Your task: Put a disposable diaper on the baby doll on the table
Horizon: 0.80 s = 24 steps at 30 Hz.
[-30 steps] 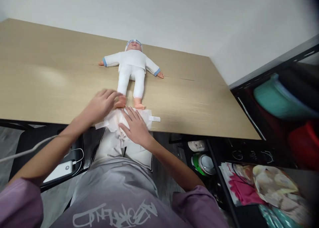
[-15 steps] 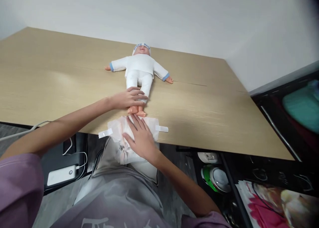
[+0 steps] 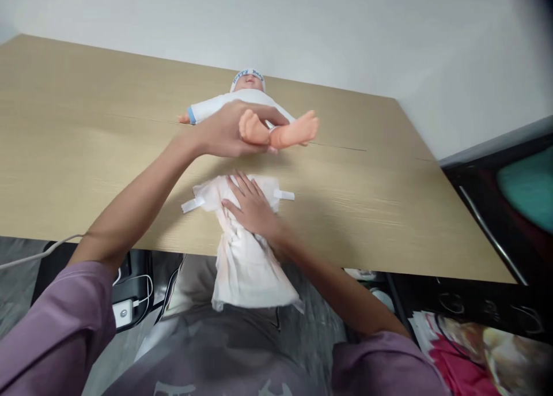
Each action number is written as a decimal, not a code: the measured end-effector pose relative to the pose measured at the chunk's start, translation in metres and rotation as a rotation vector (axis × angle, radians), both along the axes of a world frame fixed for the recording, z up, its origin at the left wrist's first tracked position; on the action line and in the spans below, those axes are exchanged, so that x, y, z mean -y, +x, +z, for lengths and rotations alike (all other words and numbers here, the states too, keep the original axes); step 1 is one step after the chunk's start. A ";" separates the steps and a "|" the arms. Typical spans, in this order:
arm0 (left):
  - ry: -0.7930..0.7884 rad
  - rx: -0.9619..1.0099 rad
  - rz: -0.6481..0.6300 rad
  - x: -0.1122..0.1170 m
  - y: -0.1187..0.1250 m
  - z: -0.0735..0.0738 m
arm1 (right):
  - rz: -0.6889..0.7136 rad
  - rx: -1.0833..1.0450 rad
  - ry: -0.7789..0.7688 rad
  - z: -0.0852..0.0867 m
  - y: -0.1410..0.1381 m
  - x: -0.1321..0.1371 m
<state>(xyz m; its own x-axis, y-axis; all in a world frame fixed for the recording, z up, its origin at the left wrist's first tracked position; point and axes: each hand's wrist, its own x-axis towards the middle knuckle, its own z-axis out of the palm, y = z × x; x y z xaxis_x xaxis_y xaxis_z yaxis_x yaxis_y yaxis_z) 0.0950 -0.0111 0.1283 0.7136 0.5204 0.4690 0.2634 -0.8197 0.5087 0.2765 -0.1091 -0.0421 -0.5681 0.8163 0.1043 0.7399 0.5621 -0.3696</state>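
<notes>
my left hand (image 3: 224, 134) is closed around the ankles of the doll (image 3: 254, 98), holding its bare feet up off the table (image 3: 389, 200). just on my side of the doll, my right hand (image 3: 253, 206) lies open and flat on the white diaper (image 3: 246, 263), which hangs over the table edge.

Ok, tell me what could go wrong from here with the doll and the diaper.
1. The left hand holds the doll up by its ankles alone; the legs could slip from the fingers and drop onto the table.
2. About half of the diaper hangs off the table edge, pinned only by the flat right hand; it might slide off toward the lap.
3. The side tabs lie loose and could fold under.
</notes>
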 end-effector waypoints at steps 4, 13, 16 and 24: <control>-0.026 0.078 -0.008 -0.015 -0.002 0.021 | -0.028 0.013 0.045 -0.007 -0.010 -0.064; -0.007 0.105 0.040 -0.025 -0.014 0.029 | -0.132 -0.144 -0.041 0.008 -0.026 -0.187; -0.040 0.052 0.059 -0.023 -0.014 0.027 | -0.172 -0.255 -0.083 0.012 -0.029 -0.204; -0.079 0.081 0.114 -0.005 -0.012 0.014 | -0.032 -0.262 -0.087 0.025 0.027 -0.161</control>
<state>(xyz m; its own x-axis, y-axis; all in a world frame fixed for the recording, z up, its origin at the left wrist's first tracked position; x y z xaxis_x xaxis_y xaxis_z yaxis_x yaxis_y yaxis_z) 0.0831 -0.0058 0.1419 0.6093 0.6333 0.4771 0.3074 -0.7434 0.5940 0.3032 0.0516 -0.0174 -0.5048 0.8457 0.1728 0.6297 0.4977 -0.5965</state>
